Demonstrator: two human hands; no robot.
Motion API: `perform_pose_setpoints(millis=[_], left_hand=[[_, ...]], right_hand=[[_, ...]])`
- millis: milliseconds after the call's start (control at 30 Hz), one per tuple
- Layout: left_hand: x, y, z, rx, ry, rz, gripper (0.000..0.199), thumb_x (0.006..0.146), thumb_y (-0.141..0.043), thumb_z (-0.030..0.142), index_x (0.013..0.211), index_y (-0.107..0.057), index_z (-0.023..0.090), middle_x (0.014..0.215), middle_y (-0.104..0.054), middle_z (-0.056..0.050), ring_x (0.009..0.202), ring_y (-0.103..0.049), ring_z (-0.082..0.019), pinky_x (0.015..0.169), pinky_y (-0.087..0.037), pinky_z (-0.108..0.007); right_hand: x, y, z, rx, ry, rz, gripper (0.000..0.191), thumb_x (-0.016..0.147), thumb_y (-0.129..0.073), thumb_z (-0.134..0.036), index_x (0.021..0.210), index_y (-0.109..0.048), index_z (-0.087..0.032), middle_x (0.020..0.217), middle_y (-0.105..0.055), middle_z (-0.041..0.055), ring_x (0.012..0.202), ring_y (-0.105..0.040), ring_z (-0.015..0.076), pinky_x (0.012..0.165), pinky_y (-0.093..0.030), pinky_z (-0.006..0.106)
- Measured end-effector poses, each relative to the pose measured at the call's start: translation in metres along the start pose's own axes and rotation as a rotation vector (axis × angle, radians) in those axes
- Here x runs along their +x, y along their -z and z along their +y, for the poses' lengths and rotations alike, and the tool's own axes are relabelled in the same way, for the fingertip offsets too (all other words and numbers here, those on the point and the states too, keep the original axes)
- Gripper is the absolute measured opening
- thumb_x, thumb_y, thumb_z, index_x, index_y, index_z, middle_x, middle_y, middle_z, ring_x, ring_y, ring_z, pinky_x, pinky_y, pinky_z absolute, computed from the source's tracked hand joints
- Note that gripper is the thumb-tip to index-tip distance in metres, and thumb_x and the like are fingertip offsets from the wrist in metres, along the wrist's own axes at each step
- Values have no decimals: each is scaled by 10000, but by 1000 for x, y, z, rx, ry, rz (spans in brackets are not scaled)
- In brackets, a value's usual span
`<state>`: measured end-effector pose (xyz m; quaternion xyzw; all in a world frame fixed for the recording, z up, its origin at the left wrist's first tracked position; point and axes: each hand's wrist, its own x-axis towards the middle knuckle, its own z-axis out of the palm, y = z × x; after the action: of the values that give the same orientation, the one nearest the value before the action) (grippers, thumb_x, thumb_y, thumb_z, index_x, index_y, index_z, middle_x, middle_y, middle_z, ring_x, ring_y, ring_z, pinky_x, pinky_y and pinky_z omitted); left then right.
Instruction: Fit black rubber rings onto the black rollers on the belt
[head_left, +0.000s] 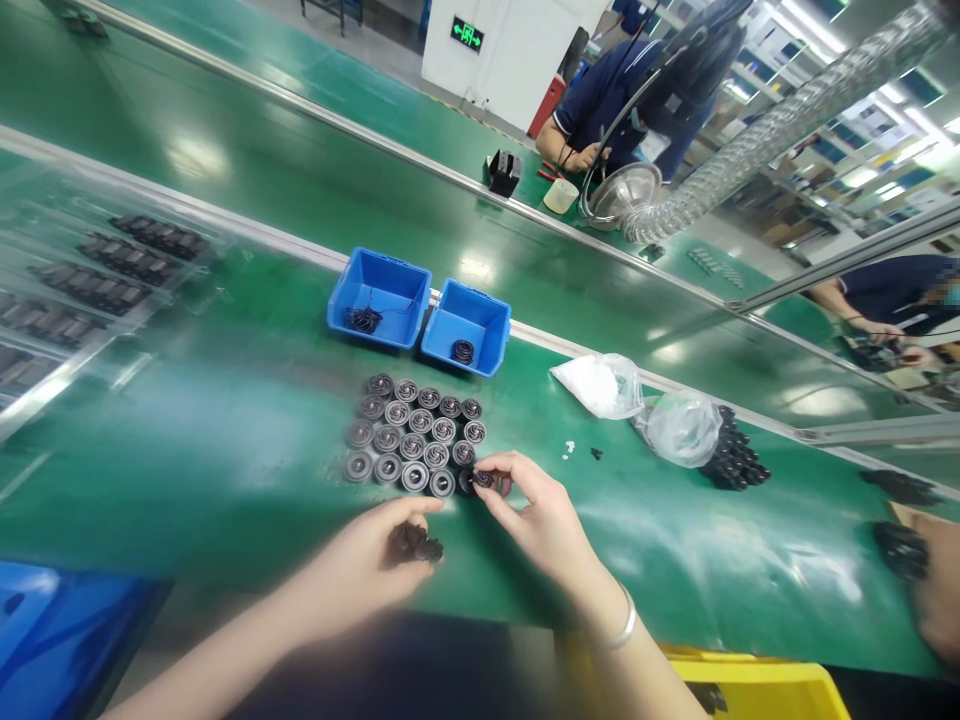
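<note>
Rows of round dark cups (412, 447) stand in a block on the green bench. Most have a swirl-vaned black disc in their tops; several in the nearest row show a plain ring and a central hole. My right hand (536, 505) pinches a small black vaned disc (484, 479) between thumb and fingers, at the near right corner cup of the block. Just in front of the block, my left hand (375, 555) curls around a small clump of black parts (416, 543), blurred, probably more such discs.
Behind the cups sit two blue bins (381, 297) with a few black rings. To the right lie clear plastic bags (611, 385), small white bits (568, 450) and stacked black parts (735, 455). Trays of dark parts (90, 270) are at left, a yellow bin (757, 690) below. Other people work beyond.
</note>
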<state>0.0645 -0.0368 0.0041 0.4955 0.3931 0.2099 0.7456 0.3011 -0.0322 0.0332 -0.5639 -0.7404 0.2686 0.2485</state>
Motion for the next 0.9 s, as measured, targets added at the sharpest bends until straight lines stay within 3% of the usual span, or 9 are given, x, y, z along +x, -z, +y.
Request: perform_pose_setpoints(millis=[400,567,900], left_hand=[[2,0,0,69,-8,-7,516,767,-630,218,1279,-563,223,990,-612,-46,951,-633,-226,909,-487,-381],[2,1,-2,35,-13,-17,526,771,-649,214,1289,-565,239,994,-619,-42,955,-630,-219,902,-489,-356],[1,1,-6,-6,-22,-21,531,778,-664,239,1300,-571,244,988,-631,-45,944,-637,-223,905,-489,-362]], right_hand=[[1,1,0,-12,23,-51,210,933,-575,-169,1132,-572,-235,968,-638,17,833,-593,146,804,-493,293],[0,-1,2,43,-26,-23,177,923,-595,-182,1090,-589,-241,951,-644,9,787,-588,141,752,-494,280],[2,-3,5,-31,45,1,173,932,-583,-188,1100,-578,-229,946,-638,23,813,-598,152,785,-504,305]])
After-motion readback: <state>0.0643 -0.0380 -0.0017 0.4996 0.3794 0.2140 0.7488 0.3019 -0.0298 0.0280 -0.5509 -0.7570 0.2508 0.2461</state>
